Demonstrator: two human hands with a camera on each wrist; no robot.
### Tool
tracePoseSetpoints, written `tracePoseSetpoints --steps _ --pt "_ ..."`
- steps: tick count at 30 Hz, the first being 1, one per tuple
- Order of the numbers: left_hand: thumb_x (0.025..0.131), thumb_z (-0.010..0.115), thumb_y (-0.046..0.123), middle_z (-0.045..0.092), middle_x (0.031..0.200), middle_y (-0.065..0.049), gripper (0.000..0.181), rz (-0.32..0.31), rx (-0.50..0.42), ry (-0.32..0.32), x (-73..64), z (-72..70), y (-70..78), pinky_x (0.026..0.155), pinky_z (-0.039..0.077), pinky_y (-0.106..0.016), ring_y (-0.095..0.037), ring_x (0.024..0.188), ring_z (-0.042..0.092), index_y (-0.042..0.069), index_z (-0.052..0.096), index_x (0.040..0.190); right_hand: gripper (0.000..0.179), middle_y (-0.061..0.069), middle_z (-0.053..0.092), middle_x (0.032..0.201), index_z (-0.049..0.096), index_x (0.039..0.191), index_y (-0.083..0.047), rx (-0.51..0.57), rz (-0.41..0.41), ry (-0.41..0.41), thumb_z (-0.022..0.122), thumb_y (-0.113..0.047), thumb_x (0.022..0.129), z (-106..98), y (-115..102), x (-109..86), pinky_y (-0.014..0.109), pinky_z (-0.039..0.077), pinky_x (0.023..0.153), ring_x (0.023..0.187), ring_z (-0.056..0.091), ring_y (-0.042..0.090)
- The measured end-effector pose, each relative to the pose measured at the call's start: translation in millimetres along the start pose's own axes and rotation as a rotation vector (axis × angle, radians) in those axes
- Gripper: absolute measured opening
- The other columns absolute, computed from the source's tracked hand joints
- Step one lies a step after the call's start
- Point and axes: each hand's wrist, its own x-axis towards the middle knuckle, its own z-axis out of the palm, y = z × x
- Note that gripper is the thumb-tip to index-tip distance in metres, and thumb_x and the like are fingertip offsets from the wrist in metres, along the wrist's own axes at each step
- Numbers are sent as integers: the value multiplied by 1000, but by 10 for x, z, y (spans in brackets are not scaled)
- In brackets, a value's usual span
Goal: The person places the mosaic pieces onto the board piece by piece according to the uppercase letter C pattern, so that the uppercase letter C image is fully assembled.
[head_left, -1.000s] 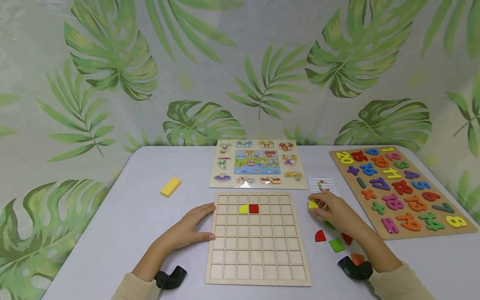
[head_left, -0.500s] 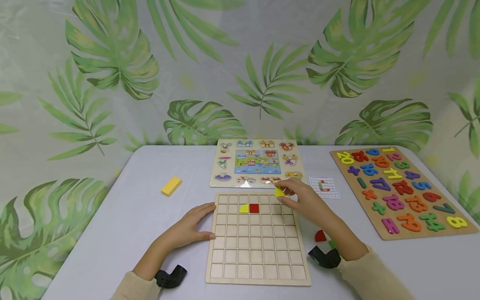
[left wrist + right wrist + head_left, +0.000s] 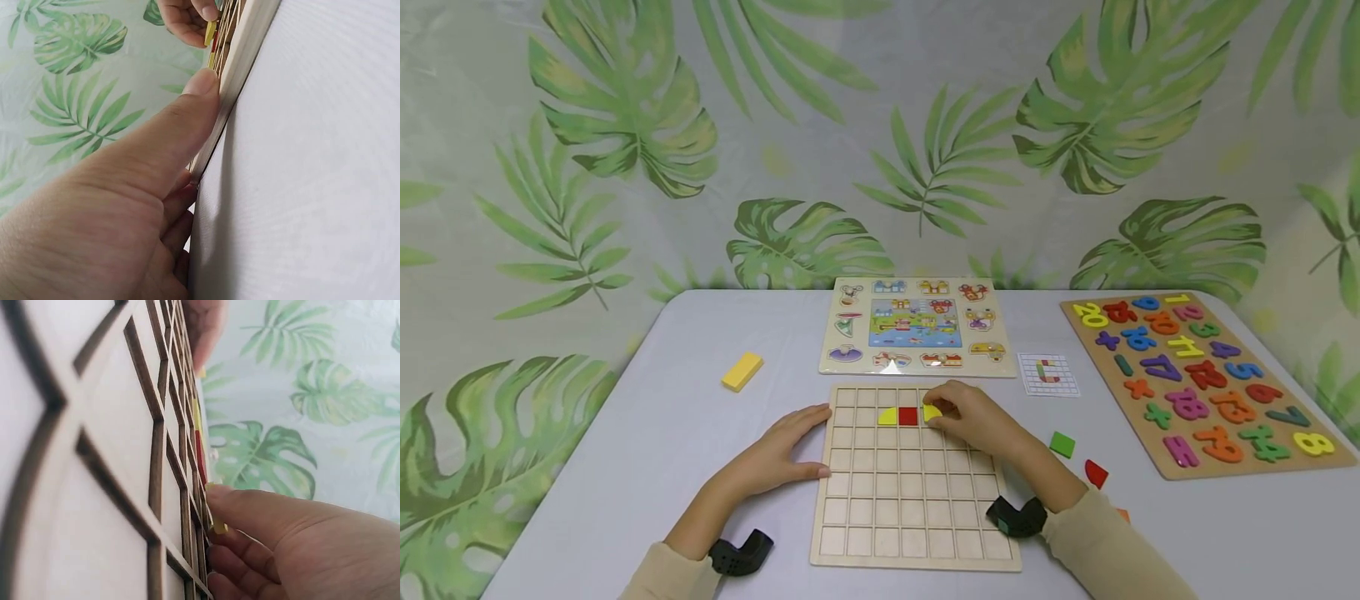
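- Plainly, my right grip point(image 3: 973, 417) pinches the yellow piece point(image 3: 931, 412) between thumb and fingers, leftward of my palm.
- It's just right of the red square point(image 3: 907, 416) (whether it touches the board point(image 3: 910, 462), I can't tell).
- My left grip point(image 3: 771, 456), farther off, spreads along the board's left edge.

Ahead of me hangs a pale fabric backdrop point(image 3: 820, 158), faintly creased, printed with broad green monstera leaves point(image 3: 617, 92) and feathery palm fronds point(image 3: 928, 177). It rises right behind the white worktop point(image 3: 595, 500), whose far corners are rounded, and spreads past both sides under soft, diffuse light.
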Motion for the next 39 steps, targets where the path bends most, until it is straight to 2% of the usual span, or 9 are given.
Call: tracePoseSetpoints --steps 3,10,16,21,25,29,34,39 --pt "73 67 50 29 143 -5 84 -2 -6 -2 -1 1 -4 104 19 -47 -26 131 21 10 34 139 29 0 57 97 61 109 -5 -7 -24 -1 67 -14 82 8 22 -9 27 47 72 83 51 12" --pt "73 68 49 29 144 -5 84 -1 -11 -3 -2 -3 3 104 19 -47 -27 131 21 10 34 139 18 -1 56 92 63 101 -7 17 0 -4 64 -9 83 -2 13 -29 26 46 70 81 50 11" --pt "73 69 47 29 143 -7 84 -4 -10 -3 0 -9 16 104 19 -48 -28 131 21 8 34 139 18 -3 56 90 64 102 -9 37 2 -20 63 -9 84 6 38 -23 25 46 69 79 51 10" --pt "73 68 48 29 143 -7 84 0 -17 4 -4 0 3 104 19 -49 -29 131 21 8 34 139 23 -5 56 94 63 106 -10 15 30 -51 65 -16 83 -33 2 -38 26 46 72 81 50 10" --pt "73 68 50 29 143 -7 85 5 -19 4 -4 6 -1 104 18 -48 -28 131 21 9 34 139 35 -1 57 104 59 114 -8 14 42 -70 65 -22 84 -160 -58 -89 32 45 79 90 51 15" --pt "73 68 50 29 143 -6 84 5 -16 5 -4 9 -5 104 19 -48 -28 131 21 9 34 139 42 8 56 114 54 121 -7 28 34 -21 65 -23 84 -354 -113 -206 41 44 85 101 51 25" --pt "73 67 51 29 143 -6 85 5 -5 5 1 7 -11 104 19 -48 -28 131 21 9 34 139 45 6 54 119 53 123 -11 -66 13 88 66 -26 82 -586 -86 -459 45 45 83 103 51 25" --pt "73 67 51 29 143 -6 85 10 -5 4 1 5 -10 104 19 -48 -28 131 21 9 34 139 44 7 52 121 53 122 -9 -136 9 159 67 -24 82 -743 28 -763 47 45 81 102 51 27"
